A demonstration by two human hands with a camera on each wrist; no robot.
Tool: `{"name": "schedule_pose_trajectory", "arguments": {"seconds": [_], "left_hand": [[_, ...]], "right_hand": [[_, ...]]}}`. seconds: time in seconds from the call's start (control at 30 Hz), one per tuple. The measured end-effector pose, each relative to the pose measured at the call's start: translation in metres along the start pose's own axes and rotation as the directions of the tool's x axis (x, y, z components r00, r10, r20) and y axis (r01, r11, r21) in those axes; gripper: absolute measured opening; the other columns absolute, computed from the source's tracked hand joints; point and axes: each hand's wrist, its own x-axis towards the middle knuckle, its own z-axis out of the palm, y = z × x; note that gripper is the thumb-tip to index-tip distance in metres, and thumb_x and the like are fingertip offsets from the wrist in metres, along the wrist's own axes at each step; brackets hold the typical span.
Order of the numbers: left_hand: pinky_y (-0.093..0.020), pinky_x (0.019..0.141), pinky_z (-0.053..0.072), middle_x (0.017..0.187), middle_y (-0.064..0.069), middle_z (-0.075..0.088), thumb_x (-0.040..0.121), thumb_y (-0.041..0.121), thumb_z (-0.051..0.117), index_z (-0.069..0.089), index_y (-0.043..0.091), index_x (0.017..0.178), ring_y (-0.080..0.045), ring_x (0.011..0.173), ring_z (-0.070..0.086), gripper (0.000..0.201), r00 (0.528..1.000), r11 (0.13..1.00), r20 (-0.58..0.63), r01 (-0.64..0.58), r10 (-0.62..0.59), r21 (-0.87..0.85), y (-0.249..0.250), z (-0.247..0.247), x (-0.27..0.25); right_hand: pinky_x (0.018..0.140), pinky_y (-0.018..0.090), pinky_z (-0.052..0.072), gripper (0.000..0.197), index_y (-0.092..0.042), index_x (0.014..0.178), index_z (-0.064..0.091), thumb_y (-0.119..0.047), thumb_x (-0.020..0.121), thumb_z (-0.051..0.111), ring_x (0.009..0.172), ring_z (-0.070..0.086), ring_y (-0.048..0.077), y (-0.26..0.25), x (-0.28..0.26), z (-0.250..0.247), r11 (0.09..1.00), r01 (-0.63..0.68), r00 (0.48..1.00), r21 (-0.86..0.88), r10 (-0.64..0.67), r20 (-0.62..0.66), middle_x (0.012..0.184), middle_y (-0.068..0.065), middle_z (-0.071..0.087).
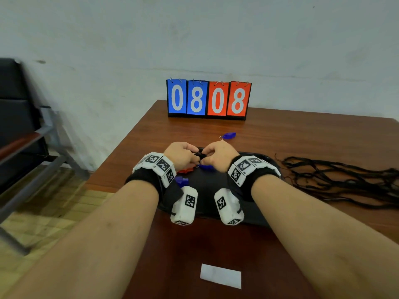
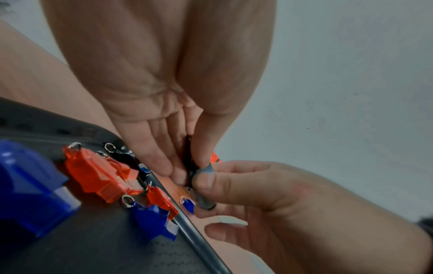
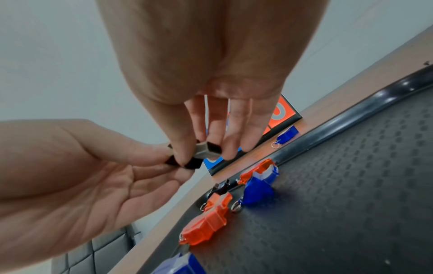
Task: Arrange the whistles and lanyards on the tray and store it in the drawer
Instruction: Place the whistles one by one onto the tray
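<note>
White paper slip [image 1: 220, 276] lies near, scoreboard [image 1: 208, 98] beyond tray [image 1: 254, 219].

Brown wooden tabletop [image 1: 280, 130] bearing a flip scoreboard [image 1: 209, 98] at its far edge, one blue whistle [image 1: 229, 135], a black tray [image 1: 216, 190], tangled black lanyards [image 1: 341, 180], and a white paper slip [image 1: 220, 275].

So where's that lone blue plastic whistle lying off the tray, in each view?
Head: the lone blue plastic whistle lies on the wooden table just beyond both hands, before the scoreboard.
Left wrist: low centre, small, just past the tray's edge, by the right hand's fingers.
Right wrist: right of centre, beyond the tray's rim.
Shared landmark: the black plastic tray's far rim.
</note>
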Motion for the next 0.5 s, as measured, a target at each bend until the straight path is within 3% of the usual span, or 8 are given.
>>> {"name": "schedule_pose_trajectory", "arguments": {"seconds": [0.13, 0.27, 0.4, 0.5], "left_hand": [[-0.045, 0.091, 0.055, 0.105, -0.019, 0.069, 0.082, -0.009, 0.062, 0.062, 0.013, 0.09, -0.031, 0.099, 0.069, 0.023, 0.999, 0.999, -0.05, 0.008, -0.005, 0.05, -0.002, -0.002, 0.001], [-0.042, 0.091, 0.055, 0.105, -0.016, 0.067, 0.088, -0.008, 0.053, 0.061, 0.005, 0.101, -0.027, 0.097, 0.068, 0.019, 0.985, 0.999, -0.17, 0.006, 0.001, 0.042, -0.006, -0.007, 0.005], [-0.035, 0.086, 0.056, 0.101, -0.013, 0.068, 0.09, -0.001, 0.055, 0.06, 0.012, 0.085, -0.022, 0.089, 0.067, 0.015, 0.974, 0.997, -0.223, -0.021, 0.038, 0.078, -0.014, -0.012, 0.011], [-0.037, 0.084, 0.056, 0.093, -0.011, 0.069, 0.089, 0.002, 0.057, 0.059, 0.018, 0.078, -0.021, 0.083, 0.066, 0.02, 0.973, 0.995, -0.227, -0.029, 0.05, 0.093, -0.019, -0.014, 0.017]], "right_hand": [[0.087, 0.03, 0.049, 0.036, -0.016, 0.116, 0.065, -0.022, 0.081, 0.072, 0.101, 0.061, 0.019, -0.003, -0.002, -0.001, 0.997, -0.058, 0.998, -0.06, 0.059, 0.007, 0.112, 0.003, 0.065], [0.084, 0.028, 0.048, 0.038, -0.015, 0.12, 0.064, -0.021, 0.083, 0.07, 0.104, 0.06, 0.019, -0.003, -0.001, 0.002, 0.983, -0.117, 0.992, -0.142, 0.123, 0.039, 0.117, 0.002, 0.064], [0.088, 0.031, 0.052, 0.03, -0.01, 0.115, 0.066, -0.018, 0.087, 0.066, 0.106, 0.062, 0.022, -0.004, 0.001, 0.012, 0.955, -0.133, 0.984, -0.265, 0.16, 0.081, 0.114, 0.007, 0.066], [0.092, 0.031, 0.051, 0.029, -0.009, 0.117, 0.065, -0.018, 0.089, 0.063, 0.108, 0.061, 0.022, -0.006, 0.005, 0.019, 0.937, -0.148, 0.977, -0.317, 0.188, 0.101, 0.117, 0.008, 0.064]]}}
